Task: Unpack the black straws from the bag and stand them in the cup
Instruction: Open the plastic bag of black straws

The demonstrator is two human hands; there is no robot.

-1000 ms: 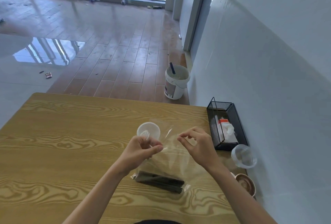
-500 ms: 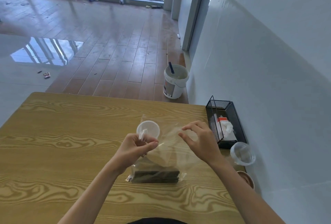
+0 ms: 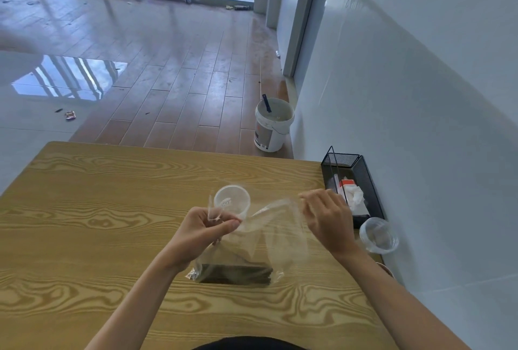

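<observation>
A clear plastic bag [image 3: 269, 237] stands upright on the wooden table [image 3: 98, 237], with a bundle of black straws [image 3: 236, 273] lying across its bottom. My left hand [image 3: 203, 230] pinches the bag's top left edge. My right hand [image 3: 328, 220] pinches the top right edge, and the mouth is stretched between them. A translucent white cup [image 3: 232, 201] stands upright just behind my left hand, empty as far as I can see.
A black mesh holder [image 3: 364, 181] with napkins sits at the table's right edge against the white wall. A clear plastic cup [image 3: 378, 234] stands in front of it. A white bucket [image 3: 273, 125] is on the floor beyond the table.
Both hands have pulled apart, stretching the bag's mouth wider. The bag has been lifted upright, and the straw bundle has settled from a slant to flat across its bottom.
</observation>
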